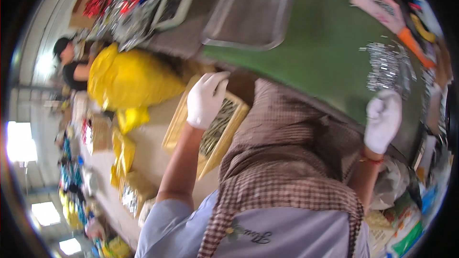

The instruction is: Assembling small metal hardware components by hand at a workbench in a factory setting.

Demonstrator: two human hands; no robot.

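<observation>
My left hand (206, 101), in a white glove, hangs over a yellow crate (178, 123) beside the table. Its fingers are bent together; what they may hold is too blurred to make out. Inside the crate lie many thin, dark metal pieces (216, 131). My right hand (384, 120), also gloved in white, rests at the right of the green table top (320, 43). Its fingers are curled in, and anything within them is hidden. Just beyond it lies a loose pile of small, shiny metal pieces (384, 67).
A clear plastic tray (248, 44) sits at the table's far side. Far right are a pink bin (375, 2) and an orange-handled tool (415, 48). A big yellow sack (131, 79) stands left of the crate; a person in black (74, 69) is behind it.
</observation>
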